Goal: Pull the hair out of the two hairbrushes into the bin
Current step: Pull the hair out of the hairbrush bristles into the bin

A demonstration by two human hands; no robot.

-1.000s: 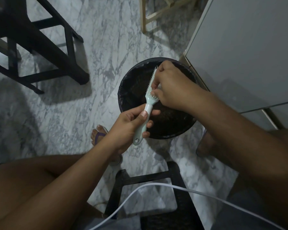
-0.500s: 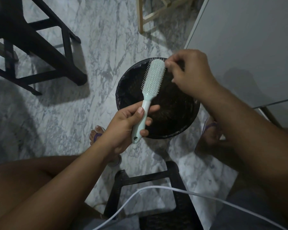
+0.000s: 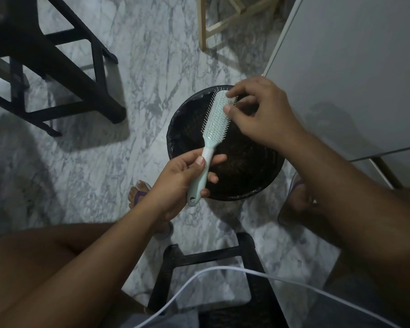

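brush handle (image 3: 202,176) partly hidden in left hand (image 3: 175,185), hair in bristles too fine to tell, bin (image 3: 182,129) contents dark

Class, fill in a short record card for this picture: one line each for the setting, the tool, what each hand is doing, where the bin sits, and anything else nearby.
setting: marble-patterned floor, seen from above by a seated person
tool: pale green hairbrush, bristles up, held over the bin
left hand: gripping the brush handle
right hand: fingertips pinching at the bristles near the brush tip
bin: round, dark, on the floor under the brush
nearby: black stool frame, white cable
second hairbrush: not in view
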